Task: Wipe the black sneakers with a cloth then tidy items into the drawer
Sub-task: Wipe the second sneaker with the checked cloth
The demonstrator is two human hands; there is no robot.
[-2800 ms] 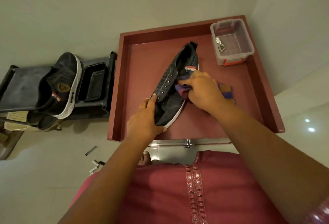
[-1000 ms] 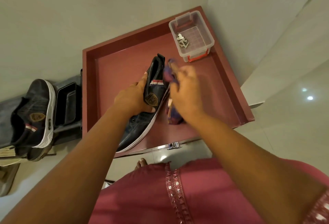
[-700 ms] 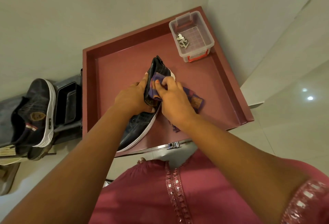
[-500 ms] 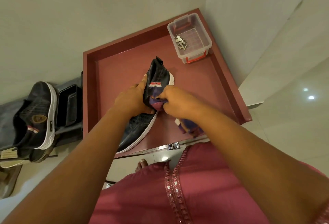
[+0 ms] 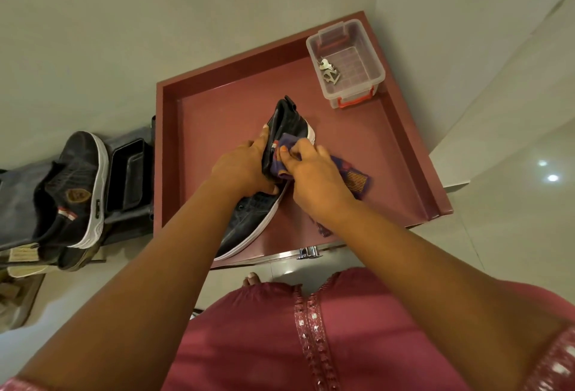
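A black sneaker [image 5: 289, 123] with a white sole lies tilted on its side inside the open dark-red drawer [image 5: 217, 117]. My left hand [image 5: 242, 166] grips it at the ankle collar. My right hand [image 5: 314, 179] presses a purple patterned cloth [image 5: 354, 177] against the heel side of the shoe. The cloth's loose end hangs out to the right and below my wrist. The second black sneaker [image 5: 74, 191] stands on a dark rack at the left, outside the drawer.
A clear plastic box [image 5: 348, 61] with red latches holds keys in the drawer's far right corner. A black tray [image 5: 127, 179] sits on the rack beside the second sneaker. A chrome handle [image 5: 308, 252] marks the drawer's near edge. Walls close in behind and right.
My right hand has slid the cloth back up from the shoe's lower side to its heel area, and the cloth's end has swung out to the right. My left hand keeps its grip.
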